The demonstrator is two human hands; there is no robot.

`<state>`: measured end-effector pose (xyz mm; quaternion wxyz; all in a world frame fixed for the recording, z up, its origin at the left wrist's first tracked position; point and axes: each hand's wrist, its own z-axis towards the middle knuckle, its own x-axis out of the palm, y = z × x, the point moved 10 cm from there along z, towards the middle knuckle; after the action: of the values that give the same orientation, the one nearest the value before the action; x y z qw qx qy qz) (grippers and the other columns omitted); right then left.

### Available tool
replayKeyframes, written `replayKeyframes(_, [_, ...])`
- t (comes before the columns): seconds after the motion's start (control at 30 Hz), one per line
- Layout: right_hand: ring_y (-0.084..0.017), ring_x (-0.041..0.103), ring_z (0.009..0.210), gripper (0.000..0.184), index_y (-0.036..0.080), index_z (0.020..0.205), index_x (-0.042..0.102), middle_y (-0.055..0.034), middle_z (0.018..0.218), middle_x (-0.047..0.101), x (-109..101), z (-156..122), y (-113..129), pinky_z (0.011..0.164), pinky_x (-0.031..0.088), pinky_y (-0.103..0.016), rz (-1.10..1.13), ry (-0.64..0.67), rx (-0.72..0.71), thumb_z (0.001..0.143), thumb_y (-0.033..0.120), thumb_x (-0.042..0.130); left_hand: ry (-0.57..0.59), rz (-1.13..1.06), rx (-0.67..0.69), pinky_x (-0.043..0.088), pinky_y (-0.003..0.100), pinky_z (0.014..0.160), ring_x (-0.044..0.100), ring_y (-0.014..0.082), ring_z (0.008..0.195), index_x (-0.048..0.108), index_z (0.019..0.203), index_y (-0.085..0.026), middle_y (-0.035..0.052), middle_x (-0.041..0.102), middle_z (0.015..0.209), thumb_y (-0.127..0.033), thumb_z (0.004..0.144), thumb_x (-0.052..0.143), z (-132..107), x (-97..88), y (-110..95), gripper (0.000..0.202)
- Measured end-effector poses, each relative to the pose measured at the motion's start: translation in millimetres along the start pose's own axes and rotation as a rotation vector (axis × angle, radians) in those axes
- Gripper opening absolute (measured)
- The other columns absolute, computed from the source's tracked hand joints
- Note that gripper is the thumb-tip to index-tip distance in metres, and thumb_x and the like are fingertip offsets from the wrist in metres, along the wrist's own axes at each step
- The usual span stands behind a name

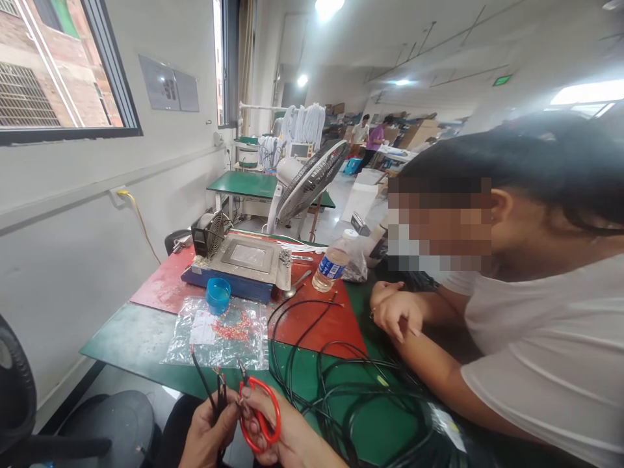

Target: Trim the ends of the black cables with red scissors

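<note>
My left hand [209, 429] is closed around several black cables [202, 377], whose stripped ends point up and show thin coloured wires. Beside it, my right hand [263, 406] holds a pair of red-handled scissors [277, 409] with the short blades pointing up. The fingertips of both hands meet near the cable ends. Just beyond them lies a clear plastic bag [182, 354] with small red and yellow scraps [234, 330] on it. A blue cap-like cup [218, 298] stands on the bag's far edge. More black cable [336, 390] runs in loose loops to the right of my hands.
A blue-based machine with a metal top [244, 257] sits on the red mat [312, 325], near a spoon [296, 285] and a labelled bottle [331, 263]. A person [536, 312] leans on the table at right. Behind stands a fan [312, 182]; a stool [107, 426] is lower left.
</note>
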<state>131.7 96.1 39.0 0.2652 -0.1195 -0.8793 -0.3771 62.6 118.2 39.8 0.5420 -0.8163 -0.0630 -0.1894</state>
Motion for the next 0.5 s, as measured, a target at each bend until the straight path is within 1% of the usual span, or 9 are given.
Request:
replayKeyframes(0.07, [-0.004,0.033,0.032,0.042,0.016,0.065,0.05,0.0073,0.044,0.043,-0.5,0.5,2.1,0.027,0.015,-0.013,0.001,-0.009,-0.031,0.064,0.056,0.066,-0.002,-0.001,0.004,0.009,0.022,0.043,0.021,0.0018,0.04,0.061,0.067,-0.015,-0.007,0.04,0.044,-0.046,0.062,0.071,1.1,-1.0,1.0,0.033])
replayKeyframes(0.17, [-0.004,0.035,0.031,0.048,0.015,0.065,0.051,0.0068,0.044,0.045,0.7,0.7,7.1,0.027,0.016,-0.013,-0.021,0.001,-0.094,0.064,0.061,0.065,-0.028,0.007,0.011,0.01,0.022,0.044,0.02,0.0021,0.041,0.061,0.068,-0.015,-0.0073,0.038,0.045,-0.045,0.062,0.071,1.1,-2.6,-0.5,0.032])
replayKeyframes(0.27, [-0.003,0.035,0.029,0.047,0.014,0.063,0.051,0.007,0.043,0.044,0.9,0.5,12.5,0.027,0.016,-0.015,-0.073,-0.002,-0.164,0.064,0.059,0.067,-0.058,0.034,0.009,0.01,0.022,0.044,0.019,0.0026,0.043,0.062,0.07,-0.013,-0.008,0.034,0.045,-0.046,0.063,0.07,1.0,-4.7,-1.2,0.035])
replayKeyframes(0.33, [-0.003,0.034,0.028,0.047,0.014,0.062,0.05,0.0074,0.042,0.044,-0.3,0.1,16.4,0.027,0.017,-0.015,-0.114,-0.021,-0.221,0.063,0.058,0.069,-0.092,0.041,0.004,0.009,0.022,0.045,0.019,0.003,0.043,0.063,0.073,-0.012,-0.009,0.031,0.044,-0.047,0.062,0.07,1.5,-8.7,0.6,0.037])
replayKeyframes(0.43, [-0.002,0.033,0.027,0.048,0.014,0.062,0.05,0.0082,0.041,0.043,-4.1,-1.0,21.8,0.027,0.021,-0.016,-0.172,-0.065,-0.305,0.06,0.056,0.072,-0.13,0.033,-0.002,0.01,0.022,0.045,0.02,0.0034,0.043,0.063,0.077,-0.012,-0.0095,0.03,0.045,-0.048,0.06,0.072,2.4,-14.7,5.4,0.041])
replayKeyframes(0.5, [-0.002,0.033,0.028,0.048,0.014,0.062,0.049,0.0083,0.041,0.043,-5.9,-1.2,22.4,0.027,0.022,-0.015,-0.178,-0.074,-0.322,0.06,0.056,0.072,-0.131,0.022,-0.015,0.01,0.021,0.046,0.02,0.0034,0.044,0.062,0.079,-0.012,-0.0098,0.029,0.045,-0.048,0.06,0.071,2.8,-15.7,8.8,0.042])
